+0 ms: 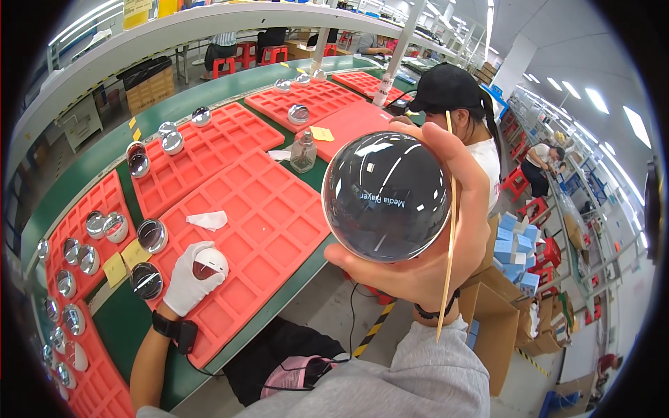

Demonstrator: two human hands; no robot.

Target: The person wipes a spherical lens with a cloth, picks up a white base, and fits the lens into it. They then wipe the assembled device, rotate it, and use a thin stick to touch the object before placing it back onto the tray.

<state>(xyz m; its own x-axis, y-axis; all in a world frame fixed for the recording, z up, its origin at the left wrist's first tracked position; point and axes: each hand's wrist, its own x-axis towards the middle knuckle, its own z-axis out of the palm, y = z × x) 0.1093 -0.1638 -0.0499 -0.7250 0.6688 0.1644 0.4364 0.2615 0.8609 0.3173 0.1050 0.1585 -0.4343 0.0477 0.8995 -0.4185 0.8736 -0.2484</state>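
Close up, my bare right hand (425, 284) grips a round device with a glossy black screen (387, 198), its face lit with small text. A thin wooden stick (451, 237) is also held in that hand, running down past the wrist. My left hand (182, 282), in a white glove, is closed round a white round device with a dark reddish face (209, 265), low over the near red tray (244, 209). Beside that glove are two more round glossy devices (152, 235). A crumpled white wipe (207, 220) lies on the same tray.
Other red compartment trays (202, 150) with round devices cover the green bench (115, 334). A glass bottle (303, 153) stands behind, near yellow notes (322, 133). A person in a black cap (449, 87) sits at right. Below are cardboard boxes (498, 334) and blue cartons (514, 244).
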